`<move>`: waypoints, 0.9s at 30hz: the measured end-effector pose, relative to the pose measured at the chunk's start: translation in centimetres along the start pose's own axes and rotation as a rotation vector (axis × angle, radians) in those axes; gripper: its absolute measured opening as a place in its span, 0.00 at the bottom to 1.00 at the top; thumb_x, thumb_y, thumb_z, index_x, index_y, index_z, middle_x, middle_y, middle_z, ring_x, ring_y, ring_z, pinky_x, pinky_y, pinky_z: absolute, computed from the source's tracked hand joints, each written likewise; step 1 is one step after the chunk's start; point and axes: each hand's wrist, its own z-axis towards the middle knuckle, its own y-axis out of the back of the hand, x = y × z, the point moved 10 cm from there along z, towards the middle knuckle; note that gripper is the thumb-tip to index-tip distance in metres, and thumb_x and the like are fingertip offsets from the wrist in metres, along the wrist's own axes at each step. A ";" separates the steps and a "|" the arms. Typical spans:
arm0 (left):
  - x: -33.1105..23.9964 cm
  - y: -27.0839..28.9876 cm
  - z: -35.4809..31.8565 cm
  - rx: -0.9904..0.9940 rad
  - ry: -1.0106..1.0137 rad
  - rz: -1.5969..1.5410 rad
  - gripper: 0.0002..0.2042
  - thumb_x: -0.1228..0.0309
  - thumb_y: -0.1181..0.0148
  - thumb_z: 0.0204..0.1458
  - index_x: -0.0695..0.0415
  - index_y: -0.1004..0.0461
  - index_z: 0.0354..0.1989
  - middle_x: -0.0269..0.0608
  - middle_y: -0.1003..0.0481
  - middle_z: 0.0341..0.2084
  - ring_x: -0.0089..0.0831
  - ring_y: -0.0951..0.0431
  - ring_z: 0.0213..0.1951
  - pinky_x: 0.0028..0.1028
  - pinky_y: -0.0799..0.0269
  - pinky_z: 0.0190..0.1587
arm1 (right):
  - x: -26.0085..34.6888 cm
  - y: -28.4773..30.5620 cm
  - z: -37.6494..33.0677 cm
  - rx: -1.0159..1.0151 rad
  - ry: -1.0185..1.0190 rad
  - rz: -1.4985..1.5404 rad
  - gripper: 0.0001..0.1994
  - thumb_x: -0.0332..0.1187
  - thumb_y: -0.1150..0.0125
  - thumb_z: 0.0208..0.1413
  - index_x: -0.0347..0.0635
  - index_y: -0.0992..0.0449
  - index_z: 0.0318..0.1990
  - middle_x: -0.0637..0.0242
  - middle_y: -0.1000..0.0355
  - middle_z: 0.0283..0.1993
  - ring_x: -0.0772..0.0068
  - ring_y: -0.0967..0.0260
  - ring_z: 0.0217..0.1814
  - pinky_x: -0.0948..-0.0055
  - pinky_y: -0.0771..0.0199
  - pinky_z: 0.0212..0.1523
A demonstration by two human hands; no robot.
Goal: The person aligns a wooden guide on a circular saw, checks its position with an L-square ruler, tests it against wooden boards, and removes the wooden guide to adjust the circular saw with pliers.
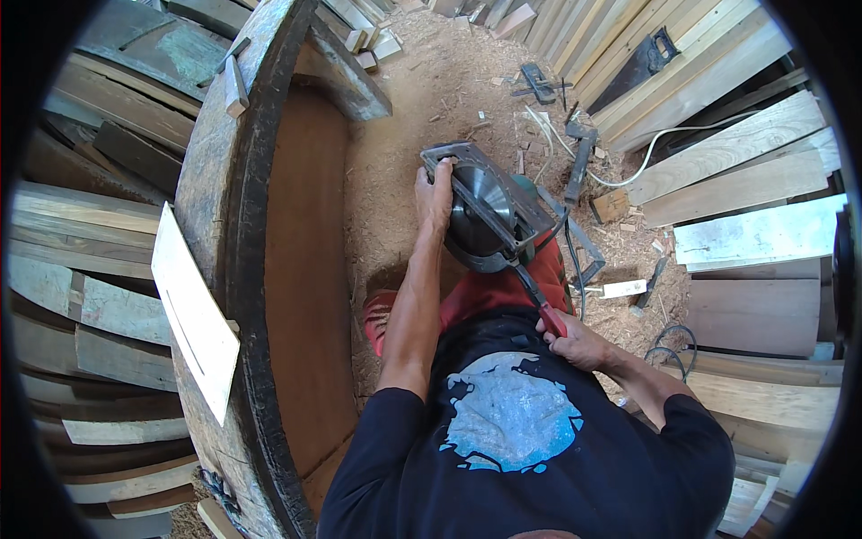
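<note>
A circular saw [482, 225] is held base-side up over my lap, its round steel blade and flat metal base plate facing me. My left hand [436, 193] grips the far left corner of that plate, fingers wrapped around its edge. In my right hand [576, 347] is a red-handled hand tool [552, 319], its dark shaft reaching to the near edge of the blade. The tip meets the saw there, but I cannot make out the kind of tool. Behind the blade, the saw's greenish body is mostly hidden.
A long worn workbench [208, 171] stands on my left with a thin pale board [195, 314] on it. Sawdust, a wood block [611, 206], a hammer [650, 286] and a cord [569, 260] lie on the floor. A handsaw [633, 72] leans against planks on the right.
</note>
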 end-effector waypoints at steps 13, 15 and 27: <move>0.4 0.6 0.1 -0.003 -0.009 -0.011 0.35 0.46 0.43 0.51 0.70 0.29 0.53 0.56 0.24 0.47 0.42 0.25 0.50 0.35 0.34 0.57 | 0.0 -0.5 0.3 0.027 -0.009 0.018 0.17 0.25 0.48 0.48 0.42 0.36 0.48 0.76 0.41 0.36 0.84 0.44 0.33 0.80 0.40 0.35; 0.9 0.7 0.5 -0.009 -0.013 0.006 0.36 0.45 0.43 0.51 0.70 0.29 0.54 0.57 0.24 0.47 0.43 0.25 0.51 0.35 0.35 0.57 | -0.1 -0.5 0.4 0.031 -0.001 0.035 0.17 0.25 0.48 0.48 0.43 0.36 0.48 0.76 0.41 0.36 0.84 0.44 0.33 0.80 0.40 0.35; 7.1 0.6 3.3 0.110 0.130 -0.315 0.23 0.48 0.48 0.56 0.57 0.26 0.46 0.39 0.24 0.37 0.30 0.26 0.40 0.31 0.31 0.45 | 7.1 1.6 -0.3 0.041 0.107 -0.166 0.14 0.26 0.40 0.52 0.38 0.29 0.47 0.66 0.29 0.39 0.80 0.30 0.38 0.74 0.30 0.38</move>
